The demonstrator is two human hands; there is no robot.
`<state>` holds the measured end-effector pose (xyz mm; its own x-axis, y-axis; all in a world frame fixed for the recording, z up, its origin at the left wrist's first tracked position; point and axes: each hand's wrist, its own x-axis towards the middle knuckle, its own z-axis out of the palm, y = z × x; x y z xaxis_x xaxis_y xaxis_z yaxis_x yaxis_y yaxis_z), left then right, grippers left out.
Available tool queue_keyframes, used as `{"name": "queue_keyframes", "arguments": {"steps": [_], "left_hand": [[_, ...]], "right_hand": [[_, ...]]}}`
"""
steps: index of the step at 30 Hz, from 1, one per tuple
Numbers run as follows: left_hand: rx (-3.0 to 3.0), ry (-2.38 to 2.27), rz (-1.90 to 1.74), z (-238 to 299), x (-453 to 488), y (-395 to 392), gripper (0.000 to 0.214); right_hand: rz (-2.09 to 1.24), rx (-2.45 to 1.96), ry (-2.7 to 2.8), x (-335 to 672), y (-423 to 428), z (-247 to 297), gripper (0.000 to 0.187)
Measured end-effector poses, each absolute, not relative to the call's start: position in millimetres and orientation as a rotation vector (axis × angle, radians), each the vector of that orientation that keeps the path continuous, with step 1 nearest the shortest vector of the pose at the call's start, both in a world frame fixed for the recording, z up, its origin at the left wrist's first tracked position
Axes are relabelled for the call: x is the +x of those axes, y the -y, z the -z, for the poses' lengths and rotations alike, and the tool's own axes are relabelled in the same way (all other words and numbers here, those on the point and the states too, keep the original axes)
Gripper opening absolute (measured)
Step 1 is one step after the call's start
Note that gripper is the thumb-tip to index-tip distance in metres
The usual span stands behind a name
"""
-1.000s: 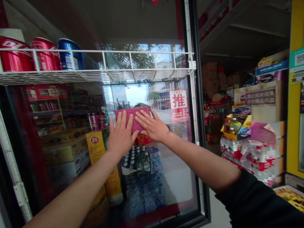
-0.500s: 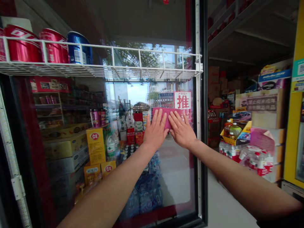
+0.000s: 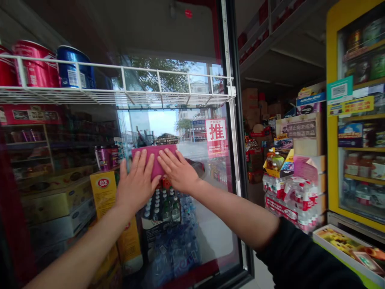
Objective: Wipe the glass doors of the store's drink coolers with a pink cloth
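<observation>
Both hands press a pink cloth (image 3: 154,161) against the inside of a glass door (image 3: 215,180). My left hand (image 3: 135,182) lies flat on the cloth's left part, fingers stretched upward and spread. Over the right part, my right hand (image 3: 179,170) is also flat, its fingers slanting up and left. The cloth's folded top edge shows above the fingertips. To the right of the hands, a red and white push sticker (image 3: 215,130) is on the glass. A white wire rack (image 3: 144,96) crosses the door above the cloth.
Red cans (image 3: 36,66) and a blue can (image 3: 72,68) stand in the rack at left. Through the glass appear yellow boxes (image 3: 104,192) and bottled drinks (image 3: 174,241). At right are stacked bottle packs (image 3: 296,200) and a yellow-framed drinks fridge (image 3: 332,144).
Both hands have slid left across the glass with the cloth, away from the push sticker. The view has turned right, showing more of the yellow fridge.
</observation>
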<state>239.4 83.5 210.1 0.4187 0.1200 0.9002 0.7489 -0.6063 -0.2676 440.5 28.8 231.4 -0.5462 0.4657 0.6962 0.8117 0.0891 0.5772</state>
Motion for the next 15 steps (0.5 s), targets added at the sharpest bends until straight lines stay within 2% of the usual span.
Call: {"name": "queue_keyframes", "arguments": {"steps": [7,15], "left_hand": [[-1.987,0.781,1.199,-210.5,208.3,-78.4,0.080],[-1.991,0.745,1.183,-220.9,255.1,-65.6,0.078]], "right_hand": [[1.505,-1.206,2.084,414.0,-39.6,-240.2,0.067],[1.557,-1.273,2.075,467.5,-17.2,-249.7,0.072]]}}
